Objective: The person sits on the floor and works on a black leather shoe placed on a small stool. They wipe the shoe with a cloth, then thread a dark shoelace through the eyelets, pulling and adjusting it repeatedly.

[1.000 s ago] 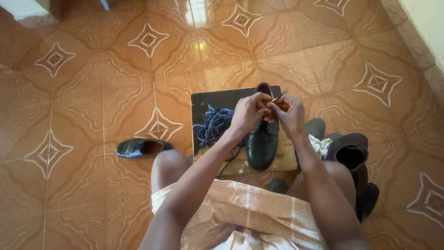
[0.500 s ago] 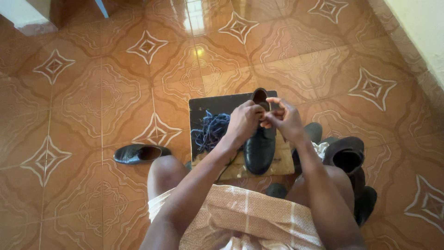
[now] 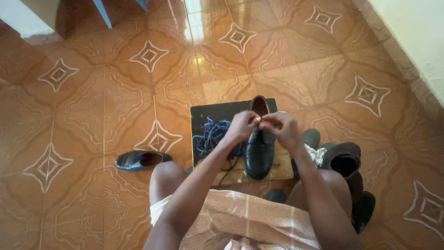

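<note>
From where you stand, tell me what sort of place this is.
Probably a room in a home. The glossy orange patterned floor tiles and a pale wall suggest indoors. Both hands work at a black shoe on a small board, with other shoes loose around.

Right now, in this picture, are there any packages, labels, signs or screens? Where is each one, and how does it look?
None in view: no package, label, sign or screen.
What is there instead: a black shoe on a dark board with both hands, left hand and right hand, at its opening.
A blue cord bundle lies on the board, left of the shoe.
Another black shoe lies on the orange tiled floor.
</note>
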